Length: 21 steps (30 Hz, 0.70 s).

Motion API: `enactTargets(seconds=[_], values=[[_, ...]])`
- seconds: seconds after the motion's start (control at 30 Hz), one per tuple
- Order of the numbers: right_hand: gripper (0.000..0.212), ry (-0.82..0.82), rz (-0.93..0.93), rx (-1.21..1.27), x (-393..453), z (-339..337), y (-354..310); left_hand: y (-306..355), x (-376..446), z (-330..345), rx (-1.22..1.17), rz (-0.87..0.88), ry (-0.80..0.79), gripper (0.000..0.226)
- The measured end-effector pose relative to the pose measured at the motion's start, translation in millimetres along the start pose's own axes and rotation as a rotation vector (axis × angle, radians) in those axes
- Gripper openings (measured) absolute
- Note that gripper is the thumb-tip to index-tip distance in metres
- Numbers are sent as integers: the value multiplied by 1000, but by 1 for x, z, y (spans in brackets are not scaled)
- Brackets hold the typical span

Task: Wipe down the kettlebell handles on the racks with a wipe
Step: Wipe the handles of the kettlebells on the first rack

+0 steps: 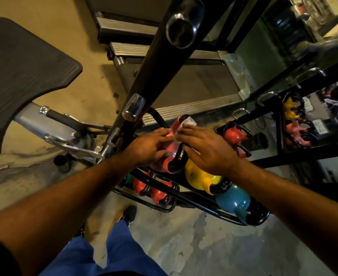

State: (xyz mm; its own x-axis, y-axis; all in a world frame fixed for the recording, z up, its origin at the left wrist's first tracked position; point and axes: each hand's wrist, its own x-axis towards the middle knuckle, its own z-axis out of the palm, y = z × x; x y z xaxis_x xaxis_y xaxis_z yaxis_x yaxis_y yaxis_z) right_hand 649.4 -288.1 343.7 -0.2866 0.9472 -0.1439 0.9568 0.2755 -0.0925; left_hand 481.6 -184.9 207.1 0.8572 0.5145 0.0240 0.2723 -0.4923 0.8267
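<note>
A pink kettlebell point(169, 150) with a black handle point(181, 156) sits at the left end of the rack's upper row. My left hand point(148, 146) rests on its pink body, fingers curved over it. My right hand point(206, 146) lies across the handle and pinches a white wipe point(186, 126) against its upper part. To the right of the pink one sit a yellow kettlebell point(200, 178) and then a teal kettlebell point(232, 200). Smaller red kettlebells point(154, 190) stand on the lower row.
The black tube rack point(184, 198) stands on a concrete floor. A black upright post point(156, 62) with chrome pegs rises just behind my hands. A treadmill point(184, 86) lies beyond. A mirror point(303, 116) on the right reflects the kettlebells. A padded bench point(20, 62) is at left.
</note>
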Motion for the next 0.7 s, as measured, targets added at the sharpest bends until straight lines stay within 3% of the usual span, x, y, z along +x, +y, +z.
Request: enactTargets(seconds=[0.13,0.3,0.43,0.57,0.7], values=[[41,83,119,18,-2,-8,7,1,1,-2,20,2,-15,61],[41,4,-80,21,-19,5,-9,2,1,-3,35,-9,-39,59],[45,79,43,-47,-12,-5,-8,1,1,-3,15,14,-34,59],[38,-15,-120,-60,-23,14,-27,1,1,-4,47,14,-23,58],[37,116,-45,-133,-12,-1,-11,0,1,-3,-4,24,-22,63]])
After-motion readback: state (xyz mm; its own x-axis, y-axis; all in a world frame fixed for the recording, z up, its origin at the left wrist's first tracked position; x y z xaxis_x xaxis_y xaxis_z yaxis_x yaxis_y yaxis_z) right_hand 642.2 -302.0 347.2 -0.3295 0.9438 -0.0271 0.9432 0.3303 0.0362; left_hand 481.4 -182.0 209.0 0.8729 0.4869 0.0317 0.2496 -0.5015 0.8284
